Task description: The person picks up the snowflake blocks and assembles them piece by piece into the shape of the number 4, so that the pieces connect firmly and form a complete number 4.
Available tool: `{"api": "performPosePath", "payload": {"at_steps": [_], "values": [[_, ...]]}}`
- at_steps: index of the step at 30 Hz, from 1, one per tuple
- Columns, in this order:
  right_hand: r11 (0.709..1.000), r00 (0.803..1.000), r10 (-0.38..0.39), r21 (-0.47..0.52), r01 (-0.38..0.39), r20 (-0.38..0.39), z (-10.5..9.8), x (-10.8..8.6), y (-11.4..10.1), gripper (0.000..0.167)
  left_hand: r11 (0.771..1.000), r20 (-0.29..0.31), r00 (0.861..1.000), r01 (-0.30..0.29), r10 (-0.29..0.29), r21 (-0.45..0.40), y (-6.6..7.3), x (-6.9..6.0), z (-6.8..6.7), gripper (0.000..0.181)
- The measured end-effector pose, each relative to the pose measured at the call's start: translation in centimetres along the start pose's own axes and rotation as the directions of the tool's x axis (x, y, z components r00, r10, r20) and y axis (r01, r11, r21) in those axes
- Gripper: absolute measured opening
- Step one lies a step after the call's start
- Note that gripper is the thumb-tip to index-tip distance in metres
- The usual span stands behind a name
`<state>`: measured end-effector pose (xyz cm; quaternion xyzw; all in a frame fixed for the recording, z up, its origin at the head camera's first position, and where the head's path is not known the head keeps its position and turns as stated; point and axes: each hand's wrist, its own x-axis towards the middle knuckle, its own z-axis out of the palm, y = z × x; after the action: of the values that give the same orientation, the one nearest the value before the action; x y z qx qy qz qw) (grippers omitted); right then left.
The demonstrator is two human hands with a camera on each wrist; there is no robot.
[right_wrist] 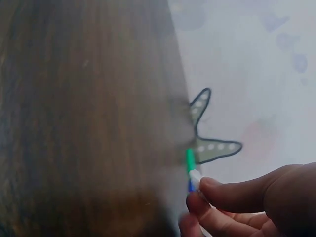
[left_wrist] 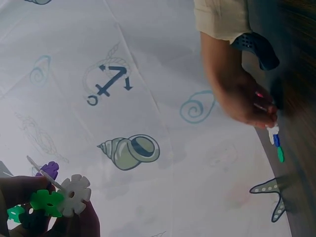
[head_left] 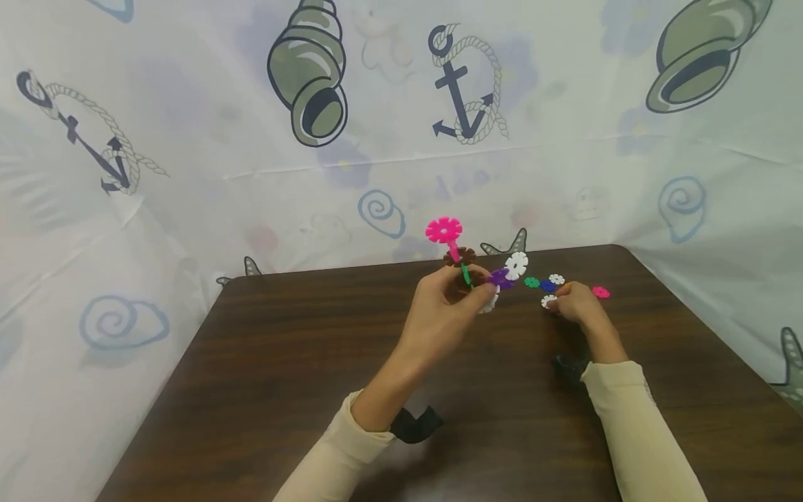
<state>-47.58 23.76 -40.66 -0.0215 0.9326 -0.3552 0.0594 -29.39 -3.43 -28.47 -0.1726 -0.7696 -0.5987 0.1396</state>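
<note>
My left hand [head_left: 439, 314] holds up a chain of joined plastic flower discs above the table. It has a pink disc [head_left: 444, 229] on top, a brown disc [head_left: 460, 256] below, then a purple disc [head_left: 502, 279] and a white disc [head_left: 517, 265] at the right. In the left wrist view a light green disc [left_wrist: 47, 201] shows beside a white one [left_wrist: 76, 195] at the fingers. My right hand [head_left: 578, 305] is low over the loose discs, thumb and fingers pinching a white flower disc [head_left: 548, 301]. The palm hides part of an orange piece.
Near the right hand lie a green disc [head_left: 532, 282], a blue disc [head_left: 548, 286], another white disc [head_left: 557, 279] and a pink disc [head_left: 601, 292]. The dark wooden table [head_left: 282, 362] ends at a patterned cloth [head_left: 401, 160] behind. Dark straps [head_left: 417, 425] hang at both wrists.
</note>
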Motion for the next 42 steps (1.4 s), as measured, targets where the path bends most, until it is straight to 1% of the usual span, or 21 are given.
{"api": "performPosePath", "payload": {"at_steps": [3, 6, 8, 13, 15, 22, 25, 31, 36, 42], "values": [[0.997, 0.999, -0.045, 0.069, 0.045, -0.005, -0.3, -0.5, -1.0, 0.046, 1.000, -0.008, 1.000, -0.016, 0.016, -0.014, -0.1, -0.1, -0.1, 0.015], [0.989, 0.994, -0.108, 0.101, 0.109, -0.021, -1.0, -1.3, -2.6, 0.046, 0.999, -0.008, 1.000, -0.021, 0.020, -0.039, -0.1, -0.2, -0.1, 0.014], [0.982, 0.989, -0.145, 0.115, 0.148, -0.031, -1.6, -2.0, -3.7, 0.045, 0.998, -0.008, 0.999, -0.034, 0.033, -0.046, -0.1, -0.1, -0.1, 0.014], [0.973, 0.976, -0.214, 0.083, 0.218, -0.052, -3.2, -4.3, -6.6, 0.046, 0.995, -0.008, 0.996, -0.094, 0.094, -0.025, -0.1, 0.2, -0.1, 0.012], [0.967, 0.968, -0.240, 0.072, 0.245, -0.067, -3.5, -5.2, -7.6, 0.047, 0.994, -0.012, 0.994, -0.107, 0.107, -0.021, 0.0, 0.2, -0.1, 0.011], [0.944, 0.945, -0.304, 0.099, 0.316, -0.116, -4.2, -8.0, -10.2, 0.045, 0.994, -0.016, 0.994, -0.106, 0.105, -0.033, 0.0, 0.1, -0.1, 0.013], [0.933, 0.936, -0.328, 0.113, 0.342, -0.126, -4.4, -9.0, -11.0, 0.045, 0.993, -0.020, 0.993, -0.113, 0.112, -0.030, 0.0, 0.2, -0.2, 0.012], [0.915, 0.921, -0.358, 0.141, 0.379, -0.150, -4.9, -10.8, -12.4, 0.043, 0.990, -0.043, 0.991, -0.131, 0.128, -0.053, 0.1, 0.3, -0.3, 0.010], [0.900, 0.901, -0.385, 0.136, 0.415, -0.203, -5.2, -12.4, -13.4, 0.041, 0.992, -0.062, 0.993, -0.107, 0.103, -0.074, 0.1, 0.2, -0.3, 0.011], [0.889, 0.868, -0.397, 0.110, 0.444, -0.297, -5.1, -14.0, -14.2, 0.041, 0.993, -0.080, 0.993, -0.087, 0.081, -0.074, 0.1, 0.2, -0.3, 0.013]]}}
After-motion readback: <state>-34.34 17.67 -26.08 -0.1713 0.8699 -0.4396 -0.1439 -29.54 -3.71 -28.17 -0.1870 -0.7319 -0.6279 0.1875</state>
